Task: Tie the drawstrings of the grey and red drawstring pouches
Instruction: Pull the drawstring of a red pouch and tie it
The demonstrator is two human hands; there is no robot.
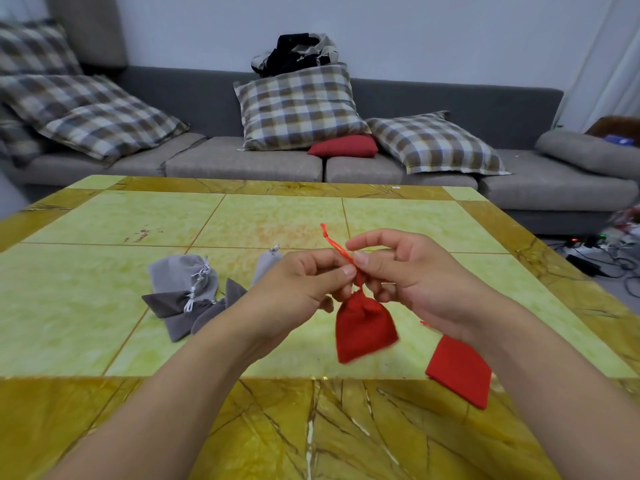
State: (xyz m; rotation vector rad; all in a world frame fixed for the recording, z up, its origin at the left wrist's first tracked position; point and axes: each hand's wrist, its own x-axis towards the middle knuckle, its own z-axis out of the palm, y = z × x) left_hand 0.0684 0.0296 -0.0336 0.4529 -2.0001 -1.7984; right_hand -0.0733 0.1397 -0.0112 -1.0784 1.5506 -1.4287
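Held above table [277, 220]: red pouch [363, 323], blurred, neck bunched; L hand [304, 282] & R hand [412, 275] both pinching its red drawstring [337, 249]. Second red pouch [460, 370] flat near table's front edge, partly hidden by R forearm. Grey pouches [183, 292] piled table-left, soft velvety. Glossy yellow-green marble tiles; grey sofa [450, 98] beyond table w/ plaid cushions [298, 105].

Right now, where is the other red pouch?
It lies flat on the table, near edge, right side, partly under the right forearm, just right of the held pouch.
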